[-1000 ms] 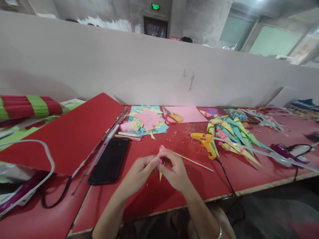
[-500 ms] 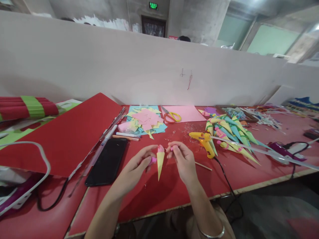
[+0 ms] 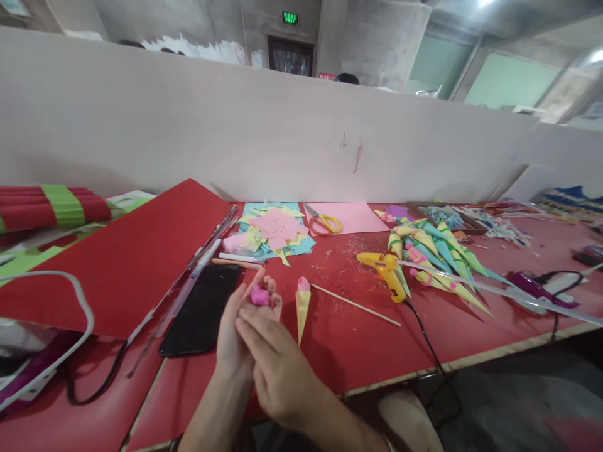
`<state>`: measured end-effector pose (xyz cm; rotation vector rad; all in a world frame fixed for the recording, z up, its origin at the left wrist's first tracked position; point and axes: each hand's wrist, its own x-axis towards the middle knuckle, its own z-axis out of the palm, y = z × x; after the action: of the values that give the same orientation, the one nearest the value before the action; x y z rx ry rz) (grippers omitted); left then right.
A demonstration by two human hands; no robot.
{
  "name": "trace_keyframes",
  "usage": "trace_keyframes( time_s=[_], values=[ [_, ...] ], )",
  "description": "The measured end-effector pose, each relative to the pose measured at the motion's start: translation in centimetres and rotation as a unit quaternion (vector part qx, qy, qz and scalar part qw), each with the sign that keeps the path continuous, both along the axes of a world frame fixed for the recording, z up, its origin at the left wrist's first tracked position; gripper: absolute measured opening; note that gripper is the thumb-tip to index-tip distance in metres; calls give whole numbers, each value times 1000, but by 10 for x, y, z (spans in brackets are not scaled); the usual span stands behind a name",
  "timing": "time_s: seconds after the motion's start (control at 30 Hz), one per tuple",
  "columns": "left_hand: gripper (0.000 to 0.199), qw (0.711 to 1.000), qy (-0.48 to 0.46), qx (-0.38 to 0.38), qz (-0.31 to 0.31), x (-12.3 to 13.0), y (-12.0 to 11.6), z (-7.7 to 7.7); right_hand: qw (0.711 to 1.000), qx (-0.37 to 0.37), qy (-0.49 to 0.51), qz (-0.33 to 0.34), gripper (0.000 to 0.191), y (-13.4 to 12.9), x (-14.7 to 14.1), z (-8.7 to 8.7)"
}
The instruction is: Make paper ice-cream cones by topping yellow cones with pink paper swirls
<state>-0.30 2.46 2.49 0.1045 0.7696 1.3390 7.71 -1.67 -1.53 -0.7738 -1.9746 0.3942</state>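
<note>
My left hand (image 3: pixel 235 329) is turned palm up, its fingers curled around a lump of magenta clay (image 3: pixel 259 295). Across its palm lie the fingers of my right hand (image 3: pixel 277 358), extended and pressed against the palm just below the lump; whether something sits beneath them is hidden. Just right of both hands, a small yellow paper cone (image 3: pixel 303 311) with a pink swirled top lies on the red table (image 3: pixel 339 351), touched by neither hand. A thin wooden stick (image 3: pixel 355 304) rests to the right of the cone.
A yellow glue gun (image 3: pixel 387 273) with a black cord lies right, beside a pile of finished cones (image 3: pixel 438 251). Scissors (image 3: pixel 325 223), paper scraps (image 3: pixel 277 227) and pink paper (image 3: pixel 360 216) are at the back. Left are a black phone (image 3: pixel 202 307) and a red board (image 3: pixel 141 251).
My right hand has moved left and down onto my left palm. My left hand has turned palm up and drawn away from the cone. The wooden stick now shows in full.
</note>
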Motion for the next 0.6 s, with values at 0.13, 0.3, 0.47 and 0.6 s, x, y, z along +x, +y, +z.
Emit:
trace_keyframes(
  time_s=[0.13,0.3,0.47,0.6],
  values=[
    [28,995,87,30,32,0,-7,-7,998,-13,-50,29,55,-4,-7,2],
    [44,989,139,44,30,10,-11,-11,997,-7,-80,12,63,2,5,12],
    [42,985,151,24,82,-19,-1,-6,992,16,-117,44,73,-7,-4,10],
    [48,974,207,67,56,-16,-1,-19,991,55,-108,62,74,-6,-4,9]
  ],
)
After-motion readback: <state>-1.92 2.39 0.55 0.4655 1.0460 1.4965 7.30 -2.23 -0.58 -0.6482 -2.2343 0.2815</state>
